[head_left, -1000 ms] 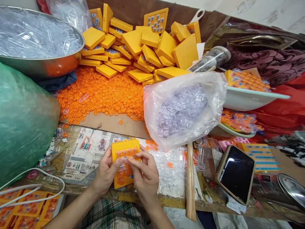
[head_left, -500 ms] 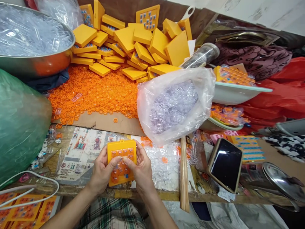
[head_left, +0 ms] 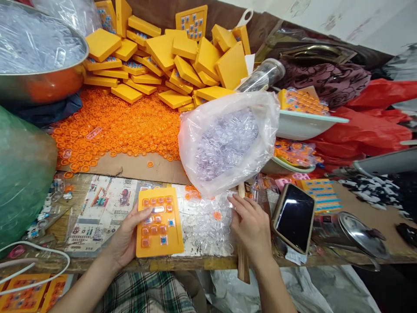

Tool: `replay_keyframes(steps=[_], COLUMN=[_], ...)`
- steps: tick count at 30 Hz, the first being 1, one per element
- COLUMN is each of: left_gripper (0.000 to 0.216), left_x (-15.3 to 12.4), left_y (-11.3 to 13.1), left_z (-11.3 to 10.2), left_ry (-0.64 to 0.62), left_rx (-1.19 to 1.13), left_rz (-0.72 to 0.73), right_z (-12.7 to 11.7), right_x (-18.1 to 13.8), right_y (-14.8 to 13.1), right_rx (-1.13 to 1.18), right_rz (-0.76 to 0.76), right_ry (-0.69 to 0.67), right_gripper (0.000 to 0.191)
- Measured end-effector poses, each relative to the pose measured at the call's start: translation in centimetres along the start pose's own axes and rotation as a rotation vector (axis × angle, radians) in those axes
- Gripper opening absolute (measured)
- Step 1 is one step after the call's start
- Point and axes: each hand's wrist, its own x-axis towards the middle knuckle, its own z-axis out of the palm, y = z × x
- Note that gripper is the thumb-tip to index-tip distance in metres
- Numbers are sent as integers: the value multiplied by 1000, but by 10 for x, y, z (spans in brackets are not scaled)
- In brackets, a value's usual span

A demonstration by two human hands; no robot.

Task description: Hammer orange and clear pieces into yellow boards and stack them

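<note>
My left hand (head_left: 125, 234) grips the left edge of a yellow plastic panel (head_left: 176, 241), its thumb lying across the front. Rows of clear orange button caps (head_left: 158, 229) sit in the panel, with a clear oblong cap (head_left: 158, 209) near the thumb. Two spots on the right side show blue and white bits without orange caps. My right hand (head_left: 250, 221) is off the panel, over the right edge of a spread of clear plastic caps (head_left: 205, 226) on a white sheet. Its fingers are half bent and apart from the thumb; nothing shows between them.
Behind lie a heap of orange caps (head_left: 130, 126) and stacked yellow panels (head_left: 163, 52). An open bag of clear caps (head_left: 228, 143) stands ahead. A wooden stick (head_left: 243, 265) and a phone (head_left: 294, 217) are at right, a green bag (head_left: 26, 182) at left.
My right hand has left the panel and moved right to the clear caps. My left hand alone keeps the panel, its thumb shifted left. The view has turned slightly right.
</note>
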Motion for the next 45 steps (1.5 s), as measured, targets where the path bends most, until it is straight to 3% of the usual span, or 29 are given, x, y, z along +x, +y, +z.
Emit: replay_keyframes(steps=[4,8,15,19,22,25,28,32,39,42,45], left_gripper=[39,27,40,35,44,51,52,53,56,58,64], left_x=[-4,-5,-4,-3,-5,-7,-7,-6,-5,-6,-8], left_y=[-4,-6,-5,-6,-6,-5,-4,-8,-12,-11,-12], left_z=[3,1,-2,-7,-9,-9,-10,-12,-6,-4,-4], left_ry=[-102,-175,-209,-194,-216,-224,-226,-251,-315,-307,-292], left_rx=[-51,-63,-50,-65,-66,-55,-49,-30,65,121,172], left_rz=[-112,-109,-139,-142,-127,-125,-121,-91,-52,-14,23], right_z=[7,2,-6,-5,-3,-3,-7,-14,-8,1,8], right_x=[22,39,48,48,51,53,48,20,-41,-49,-49], right_y=[0,3,5,8,15,22,20,-17,-119,-134,-135], right_rx=[-146,-224,-226,-190,-140,-73,-10,109,694,772,762], right_rz=[-166,-272,-418,-449,-456,-441,-391,-336,-304,-229,-267], right_ry=[-182,-302,-392,-377,-322,-215,-67,19,-271,-238,-145], right_gripper=[46,51,47,37,25,20,26,35,41,31,20])
